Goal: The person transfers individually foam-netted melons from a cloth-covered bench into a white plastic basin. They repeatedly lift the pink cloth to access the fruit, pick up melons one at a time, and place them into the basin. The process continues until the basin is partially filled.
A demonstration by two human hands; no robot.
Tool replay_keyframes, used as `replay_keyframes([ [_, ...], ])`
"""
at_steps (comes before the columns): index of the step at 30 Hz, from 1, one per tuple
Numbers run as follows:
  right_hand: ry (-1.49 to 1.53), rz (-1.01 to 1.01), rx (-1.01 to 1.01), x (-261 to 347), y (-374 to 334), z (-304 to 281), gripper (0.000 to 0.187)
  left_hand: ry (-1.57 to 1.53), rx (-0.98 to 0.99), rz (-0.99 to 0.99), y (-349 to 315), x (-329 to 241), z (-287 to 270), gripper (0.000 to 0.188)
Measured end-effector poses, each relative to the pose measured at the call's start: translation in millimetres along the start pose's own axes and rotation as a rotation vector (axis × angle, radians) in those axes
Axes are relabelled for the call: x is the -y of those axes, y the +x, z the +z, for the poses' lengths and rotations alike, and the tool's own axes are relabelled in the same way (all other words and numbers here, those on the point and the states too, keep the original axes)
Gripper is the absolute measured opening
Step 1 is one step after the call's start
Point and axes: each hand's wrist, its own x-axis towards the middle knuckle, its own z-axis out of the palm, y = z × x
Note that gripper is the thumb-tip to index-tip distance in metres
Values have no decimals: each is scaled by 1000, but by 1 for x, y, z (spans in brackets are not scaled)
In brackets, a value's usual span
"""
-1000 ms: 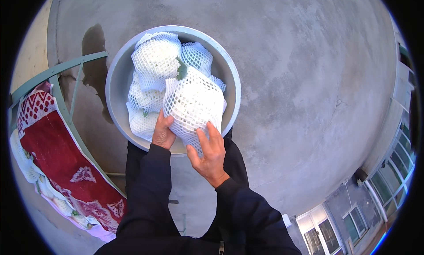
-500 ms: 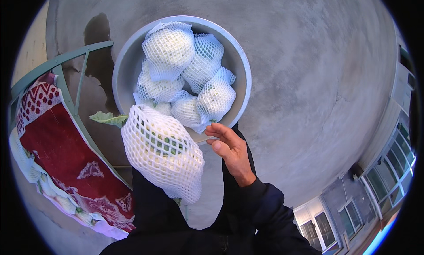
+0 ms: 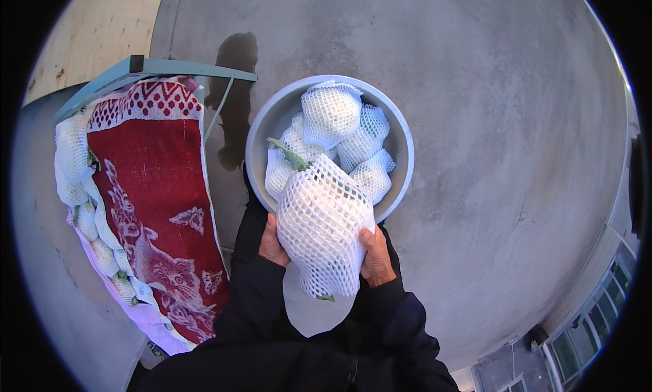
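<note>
Between my two hands I hold up a cauliflower (image 3: 324,222) wrapped in a white foam net sleeve, with a green leaf poking out at its far end. My left hand (image 3: 273,243) grips its left side and my right hand (image 3: 377,257) its right side, thumb laid on the netting. Most of the fingers are hidden beneath it. Just beyond it, partly covered by it, a round grey metal basin (image 3: 406,137) holds several more netted cauliflowers (image 3: 331,112).
On the left stands a green metal-framed stand (image 3: 197,69) draped with a red and white patterned towel (image 3: 156,181). More netted cauliflowers (image 3: 87,222) lie along its outer edge. A dark wet patch (image 3: 234,93) marks the concrete floor (image 3: 489,175). Windows (image 3: 591,331) show at lower right.
My left hand, hidden before, now shows on the cauliflower. My right hand has gone from hovering open beside it to gripping it. My view has shifted left, showing more of the towel.
</note>
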Motion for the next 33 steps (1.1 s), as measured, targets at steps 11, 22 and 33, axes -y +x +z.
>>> replay_keyframes([
  [11, -6, 233, 419, 68, -128, 81, 102, -56, 86, 333, -223, -11, 147, 114],
  [22, -378, 37, 441, 145, -210, 123, 91, -217, 289, 431, -272, -1, 216, 109],
  [33, -421, 148, 496, 276, -147, 90, 92, -246, 251, 564, -189, 36, 314, 109],
])
